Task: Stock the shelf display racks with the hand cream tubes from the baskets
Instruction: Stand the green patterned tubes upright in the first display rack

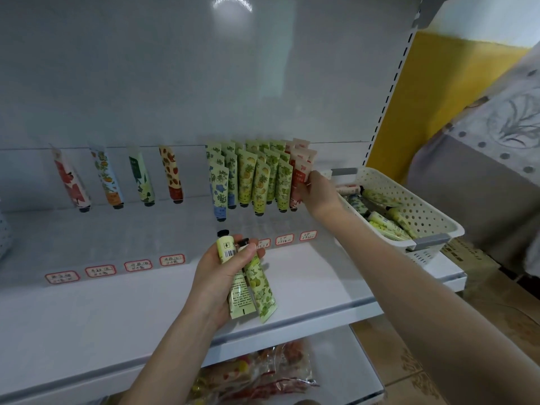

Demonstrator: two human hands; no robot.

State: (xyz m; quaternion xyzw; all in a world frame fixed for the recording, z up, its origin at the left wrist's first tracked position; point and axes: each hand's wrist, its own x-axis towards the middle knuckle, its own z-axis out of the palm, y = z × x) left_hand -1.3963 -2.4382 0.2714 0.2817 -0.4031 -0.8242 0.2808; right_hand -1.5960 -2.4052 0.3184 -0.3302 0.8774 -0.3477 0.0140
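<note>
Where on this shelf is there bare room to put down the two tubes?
Bare: the front strip of the shelf, between the labels and the front edge, left of the left hand. Crowded: the packed rows by the right hand, and the basket.

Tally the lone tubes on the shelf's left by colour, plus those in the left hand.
Red-and-white flower-print plastic tube: 1
Orange-and-blue fruit-print plastic tube: 1
Green leaf-print plastic tube: 1
Red strawberry-print plastic tube: 1
Pale green plastic tubes in left hand: 2
Total: 6
</note>
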